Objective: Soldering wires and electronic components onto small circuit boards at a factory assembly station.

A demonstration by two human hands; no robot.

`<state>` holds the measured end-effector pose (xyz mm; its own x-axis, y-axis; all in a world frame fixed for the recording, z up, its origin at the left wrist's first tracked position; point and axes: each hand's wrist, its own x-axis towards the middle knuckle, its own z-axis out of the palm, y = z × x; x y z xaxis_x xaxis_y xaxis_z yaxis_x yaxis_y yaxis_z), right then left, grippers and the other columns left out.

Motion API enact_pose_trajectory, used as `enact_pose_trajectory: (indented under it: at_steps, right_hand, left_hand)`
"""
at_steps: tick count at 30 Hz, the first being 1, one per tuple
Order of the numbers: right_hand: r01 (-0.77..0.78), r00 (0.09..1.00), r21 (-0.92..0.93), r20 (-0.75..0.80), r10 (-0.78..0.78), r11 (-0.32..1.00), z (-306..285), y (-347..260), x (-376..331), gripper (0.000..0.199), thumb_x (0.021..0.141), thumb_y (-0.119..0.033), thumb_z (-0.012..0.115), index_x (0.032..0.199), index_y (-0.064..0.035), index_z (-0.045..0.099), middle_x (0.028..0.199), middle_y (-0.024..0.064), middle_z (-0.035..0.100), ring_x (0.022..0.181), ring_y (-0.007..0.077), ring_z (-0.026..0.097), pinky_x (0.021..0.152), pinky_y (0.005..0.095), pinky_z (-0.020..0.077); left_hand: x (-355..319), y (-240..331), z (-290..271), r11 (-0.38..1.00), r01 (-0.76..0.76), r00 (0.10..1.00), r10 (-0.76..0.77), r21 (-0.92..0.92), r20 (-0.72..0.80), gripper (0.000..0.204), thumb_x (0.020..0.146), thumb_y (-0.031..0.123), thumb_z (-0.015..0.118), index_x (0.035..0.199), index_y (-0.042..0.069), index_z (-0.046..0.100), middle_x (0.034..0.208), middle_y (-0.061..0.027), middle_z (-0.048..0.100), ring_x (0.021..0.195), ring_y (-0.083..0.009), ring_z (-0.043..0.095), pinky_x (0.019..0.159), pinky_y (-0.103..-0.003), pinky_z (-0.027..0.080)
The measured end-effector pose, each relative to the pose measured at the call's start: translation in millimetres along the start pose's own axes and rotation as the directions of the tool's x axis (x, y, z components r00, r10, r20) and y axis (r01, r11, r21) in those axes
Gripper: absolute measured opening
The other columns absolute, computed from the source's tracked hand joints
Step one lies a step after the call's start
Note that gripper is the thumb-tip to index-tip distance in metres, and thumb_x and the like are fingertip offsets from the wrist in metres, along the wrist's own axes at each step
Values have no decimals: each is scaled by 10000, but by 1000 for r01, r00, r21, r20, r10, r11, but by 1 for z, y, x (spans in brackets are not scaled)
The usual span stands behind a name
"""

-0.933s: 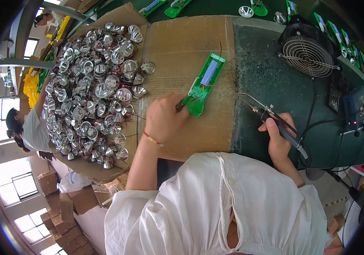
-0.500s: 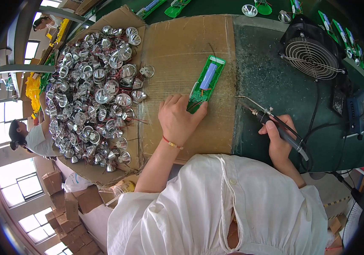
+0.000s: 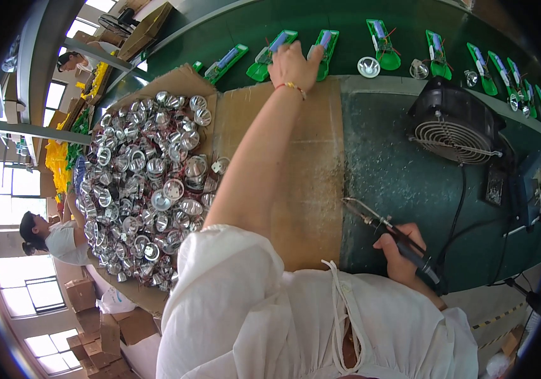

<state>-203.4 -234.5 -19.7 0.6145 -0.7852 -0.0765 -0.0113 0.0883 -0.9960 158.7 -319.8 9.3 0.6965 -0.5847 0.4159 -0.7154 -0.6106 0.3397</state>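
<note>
Green battery-fitted housing (image 3: 328,54) is lying on far counter (image 3: 352,38) beside left hand (image 3: 294,68), whose finger grip cannot be told; right hand's (image 3: 402,256) fingers are gripping soldering iron (image 3: 420,259).

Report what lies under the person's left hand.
The left hand partly covers a green housing on its left and another on its right; a blue cylinder shows in each. Whatever lies directly beneath it is hidden, and contact cannot be told.
</note>
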Motion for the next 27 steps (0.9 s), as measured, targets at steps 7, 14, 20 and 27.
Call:
enact_pose_trajectory:
  at_steps: [7,14,20,27]
  right_hand:
    - [-20,1000,-7,17,20,1000,-1,1,2,170,784,-72,647,848,-4,505,673,70,634,607,103,595,579,250,473]
    - [61,998,-29,21,-60,998,-2,4,4,163,790,-68,635,854,1,502,670,85,625,599,113,599,566,243,476]
    - [67,998,-6,4,-67,998,1,0,3,167,827,-82,602,888,15,481,706,91,592,620,124,594,580,246,479]
    - [127,991,-14,-38,-127,992,8,4,3,136,838,-82,576,877,20,495,651,75,586,588,126,577,592,240,458]
  left_hand:
    - [42,-95,-24,998,55,946,-60,23,318,577,641,393,681,1112,90,544,1086,-143,574,998,-297,560,863,-362,446]
    - [-35,-70,-87,994,-73,949,44,83,311,516,635,423,690,980,52,593,901,-171,636,846,-321,611,759,-394,477]
    - [-196,-27,-138,992,-112,951,125,-63,284,527,647,415,727,993,77,519,813,-106,593,748,-282,607,636,-373,486]
    - [-255,-74,-172,995,100,993,-101,16,59,452,670,363,739,968,78,555,747,-66,590,650,-218,594,555,-323,474]
